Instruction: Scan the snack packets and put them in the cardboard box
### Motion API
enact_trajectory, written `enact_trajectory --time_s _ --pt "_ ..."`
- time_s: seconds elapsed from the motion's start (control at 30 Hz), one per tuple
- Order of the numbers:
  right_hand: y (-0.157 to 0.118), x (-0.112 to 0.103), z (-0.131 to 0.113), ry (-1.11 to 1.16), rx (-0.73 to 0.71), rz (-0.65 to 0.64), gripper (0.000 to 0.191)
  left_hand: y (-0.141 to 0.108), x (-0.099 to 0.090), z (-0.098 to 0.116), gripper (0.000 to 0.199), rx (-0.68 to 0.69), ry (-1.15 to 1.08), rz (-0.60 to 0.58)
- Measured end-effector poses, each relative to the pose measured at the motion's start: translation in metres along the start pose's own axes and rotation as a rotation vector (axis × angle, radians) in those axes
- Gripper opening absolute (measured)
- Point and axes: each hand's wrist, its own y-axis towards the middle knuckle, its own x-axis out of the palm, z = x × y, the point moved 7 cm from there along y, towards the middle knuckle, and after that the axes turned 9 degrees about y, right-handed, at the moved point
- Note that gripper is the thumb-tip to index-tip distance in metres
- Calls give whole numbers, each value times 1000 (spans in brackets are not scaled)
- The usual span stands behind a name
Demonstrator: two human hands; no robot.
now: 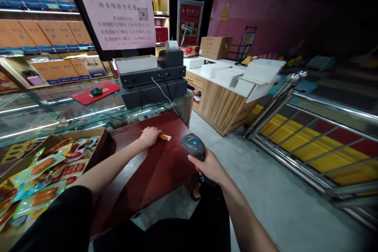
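My left hand (150, 136) is closed on a small packaged sausage (164, 137) at the dark red tabletop (156, 165); only one end of the packet sticks out past my fingers. In my right hand (211, 167) is a black handheld barcode scanner (193, 144) with a blue light glowing on its head. It is held in the air just off the table's right edge. Left of my left arm stands an open cardboard box (103, 141) full of plastic-wrapped sausages (45, 165).
Behind the tabletop are a glass counter (88, 116), a cash drawer (153, 92) with trailing cables, and a monitor with a pink paper sign (118, 19). A mouse (96, 91) lies on a red pad. A wooden counter (221, 102) and a metal railing (319, 106) stand right.
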Motion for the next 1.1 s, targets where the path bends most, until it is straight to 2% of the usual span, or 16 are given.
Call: enact_trajectory --time_s 0.13,0.27,0.37,0.47,0.6,0.73,1.1 --pt "-1 -2 4 19 19 18 34 7 -22 -16 24 -106 -301 52" --pt "1 2 2 -14 4 3 35 7 -47 -34 28 -259 -873 127" --pt "3 8 0 -48 0 -8 34 -1 -48 -37 36 -397 -1291 63" --pt "4 13 2 -44 1 -28 33 -10 -41 -32 35 -464 -1509 11" --pt "4 14 3 -53 -6 -24 34 -18 -27 -32 25 -487 -1618 42" --pt "4 11 2 -77 -4 -1 32 -20 -18 -32 19 -483 -1648 23" --pt "6 13 -2 -70 -26 -15 28 -21 -22 -31 20 -464 -1628 -16"
